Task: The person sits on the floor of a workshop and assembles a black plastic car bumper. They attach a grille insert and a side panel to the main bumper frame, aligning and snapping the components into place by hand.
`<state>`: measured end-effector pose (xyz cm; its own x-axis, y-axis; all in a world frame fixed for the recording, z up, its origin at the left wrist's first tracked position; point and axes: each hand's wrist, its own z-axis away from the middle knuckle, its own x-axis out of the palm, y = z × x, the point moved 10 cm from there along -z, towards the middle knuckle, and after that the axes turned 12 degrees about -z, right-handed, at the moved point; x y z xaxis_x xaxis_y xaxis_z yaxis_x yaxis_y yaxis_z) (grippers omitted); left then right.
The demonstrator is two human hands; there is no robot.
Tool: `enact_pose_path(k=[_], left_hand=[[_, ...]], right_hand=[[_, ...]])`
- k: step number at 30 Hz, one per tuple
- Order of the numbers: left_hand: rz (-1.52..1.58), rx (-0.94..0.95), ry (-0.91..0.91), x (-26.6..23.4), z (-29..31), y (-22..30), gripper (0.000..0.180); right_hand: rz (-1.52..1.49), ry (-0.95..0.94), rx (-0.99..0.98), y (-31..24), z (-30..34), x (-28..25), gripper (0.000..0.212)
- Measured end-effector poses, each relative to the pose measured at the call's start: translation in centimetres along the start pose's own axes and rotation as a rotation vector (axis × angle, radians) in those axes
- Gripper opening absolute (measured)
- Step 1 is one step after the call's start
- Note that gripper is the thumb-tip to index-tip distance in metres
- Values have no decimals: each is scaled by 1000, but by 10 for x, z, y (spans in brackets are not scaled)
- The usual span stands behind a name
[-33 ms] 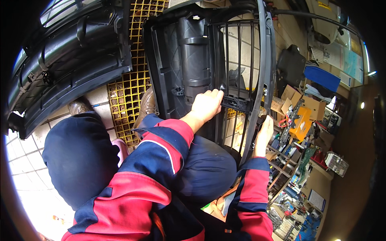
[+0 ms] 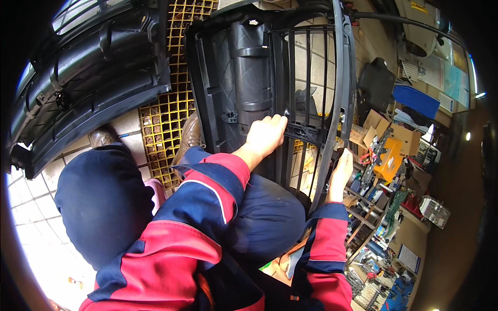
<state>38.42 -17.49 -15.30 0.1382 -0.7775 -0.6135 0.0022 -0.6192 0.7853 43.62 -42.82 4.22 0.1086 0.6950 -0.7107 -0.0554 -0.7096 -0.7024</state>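
Note:
A large black plastic car bumper (image 2: 252,67) with a slatted grille (image 2: 308,57) stands in front of me, against my knees. My left hand (image 2: 264,137) is closed on the inner edge of the grille, near the middle, its fingertips curled over the bar. Just beside those fingertips a short black bracket (image 2: 303,132) crosses the slats. My right hand (image 2: 341,168) is closed round the outer rim (image 2: 343,67) at the right; its fingertips are partly hidden behind the plastic, and whether a small part is pinched there I cannot tell.
Another black bumper-like part (image 2: 98,78) lies at the upper left. Yellow grating (image 2: 158,122) runs across the tiled floor near my shoes (image 2: 191,136). To the right stand cardboard boxes (image 2: 404,139), an orange box (image 2: 390,160) and a cluttered bench with many tools.

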Motion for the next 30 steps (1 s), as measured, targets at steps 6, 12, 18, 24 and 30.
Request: enact_pose_path(k=[6,12,18,24,30], left_hand=[[-2,36,51,-5,-5,5,42],[41,85,-3,-7,-6,13,47],[-36,20,-50,1,-5,-2,45],[57,56,-57,-5,-7,14,42],[154,-60,-112,-38,-12,1,70]], right_hand=[[5,12,-83,-9,1,4,40],[-15,6,-52,-5,3,2,39],[-54,-14,-29,-1,0,4,40],[34,3,-107,-12,7,1,42],[-1,104,-39,-27,-33,-6,50]])
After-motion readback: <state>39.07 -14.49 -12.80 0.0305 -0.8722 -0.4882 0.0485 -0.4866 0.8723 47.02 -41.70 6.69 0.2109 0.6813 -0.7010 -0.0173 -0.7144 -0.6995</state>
